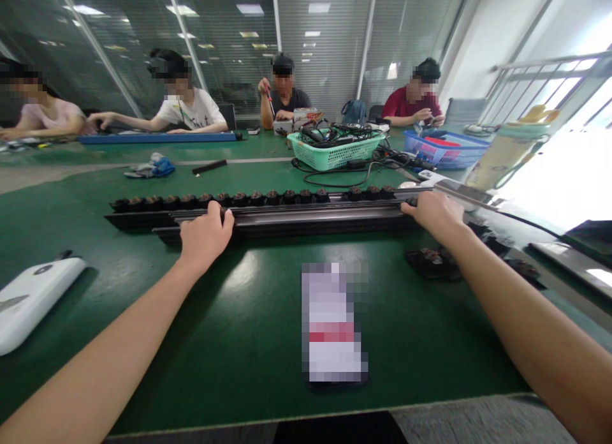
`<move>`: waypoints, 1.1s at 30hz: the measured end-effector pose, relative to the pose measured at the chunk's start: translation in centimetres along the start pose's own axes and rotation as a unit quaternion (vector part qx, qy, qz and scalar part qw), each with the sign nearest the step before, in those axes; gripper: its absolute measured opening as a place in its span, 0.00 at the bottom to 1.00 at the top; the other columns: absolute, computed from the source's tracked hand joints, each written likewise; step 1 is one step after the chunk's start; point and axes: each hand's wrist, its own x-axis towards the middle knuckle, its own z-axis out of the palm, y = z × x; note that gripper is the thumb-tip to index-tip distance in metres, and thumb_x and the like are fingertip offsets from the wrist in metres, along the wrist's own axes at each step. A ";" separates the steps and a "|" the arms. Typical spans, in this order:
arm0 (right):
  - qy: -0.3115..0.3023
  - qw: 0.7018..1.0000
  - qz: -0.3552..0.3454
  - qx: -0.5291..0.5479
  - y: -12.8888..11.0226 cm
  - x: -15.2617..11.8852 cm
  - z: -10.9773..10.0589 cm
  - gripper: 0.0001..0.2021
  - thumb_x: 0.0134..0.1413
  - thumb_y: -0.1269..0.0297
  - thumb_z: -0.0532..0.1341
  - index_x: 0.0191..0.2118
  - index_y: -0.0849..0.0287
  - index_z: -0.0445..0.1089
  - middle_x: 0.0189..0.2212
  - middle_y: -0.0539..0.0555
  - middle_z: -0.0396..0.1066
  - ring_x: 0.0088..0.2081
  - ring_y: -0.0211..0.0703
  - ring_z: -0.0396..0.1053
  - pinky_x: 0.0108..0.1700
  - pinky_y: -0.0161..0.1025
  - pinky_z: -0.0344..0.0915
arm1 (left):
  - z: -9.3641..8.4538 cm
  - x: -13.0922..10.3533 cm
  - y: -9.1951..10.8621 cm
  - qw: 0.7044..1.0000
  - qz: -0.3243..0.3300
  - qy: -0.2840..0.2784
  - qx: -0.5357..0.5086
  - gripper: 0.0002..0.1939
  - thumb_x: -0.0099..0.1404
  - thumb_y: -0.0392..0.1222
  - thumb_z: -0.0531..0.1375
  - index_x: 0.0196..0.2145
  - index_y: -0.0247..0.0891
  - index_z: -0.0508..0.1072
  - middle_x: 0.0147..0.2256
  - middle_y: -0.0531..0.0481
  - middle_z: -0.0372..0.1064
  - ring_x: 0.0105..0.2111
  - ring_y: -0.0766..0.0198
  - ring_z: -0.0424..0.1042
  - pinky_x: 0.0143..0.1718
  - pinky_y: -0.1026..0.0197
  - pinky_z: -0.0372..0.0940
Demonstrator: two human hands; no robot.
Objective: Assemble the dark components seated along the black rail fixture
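A long black metal rail [315, 222] lies crosswise on the green table. My left hand [206, 235] is closed round it near its left end, with the thumb and fingers on its top edge. My right hand [437, 214] grips the right part of the rail, and its fingertips are partly hidden. Just behind it stretches a second dark rail [138, 221] carrying a row of small round black parts [272, 197]. Loose black parts [433, 263] lie beside my right forearm. A phone [333, 326] with a blurred screen rests in front of the rail.
A white device [41, 297] sits at the left. Behind the rails are a blue-grey cloth glove [152, 166], a black strip [209, 167], a green basket [337, 152] of cables and a blue basket [444, 152]. A bottle [507, 154] stands right. Several people sit across the table.
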 end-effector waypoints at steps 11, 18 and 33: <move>-0.027 1.000 0.000 0.004 0.1 0.2 0.1 0.26 0.64 0.47 0.57 0.50 0.65 0.77 0.49 0.71 0.76 0.49 0.62 0.75 0.45 0.49 0.70 | 0.3 0.1 -0.1 1.000 0.000 0.009 0.005 0.33 0.72 0.55 0.38 0.57 0.30 0.68 0.39 0.32 0.78 0.42 0.41 0.78 0.48 0.47 0.64; 0.004 1.000 0.011 0.016 0.0 -0.3 0.0 0.29 0.65 0.45 0.58 0.58 0.66 0.71 0.54 0.75 0.68 0.50 0.62 0.74 0.48 0.50 0.69 | 0.3 0.1 -0.1 1.000 0.000 0.004 0.001 0.33 0.72 0.55 0.38 0.58 0.30 0.68 0.39 0.31 0.78 0.43 0.40 0.77 0.48 0.46 0.64; 0.024 1.000 0.010 0.012 0.3 -0.3 0.1 0.26 0.65 0.48 0.59 0.56 0.65 0.73 0.55 0.73 0.64 0.49 0.62 0.74 0.48 0.52 0.70 | 0.1 0.1 -0.1 1.000 0.002 0.004 0.009 0.32 0.72 0.55 0.38 0.57 0.30 0.68 0.38 0.33 0.78 0.42 0.41 0.78 0.47 0.47 0.64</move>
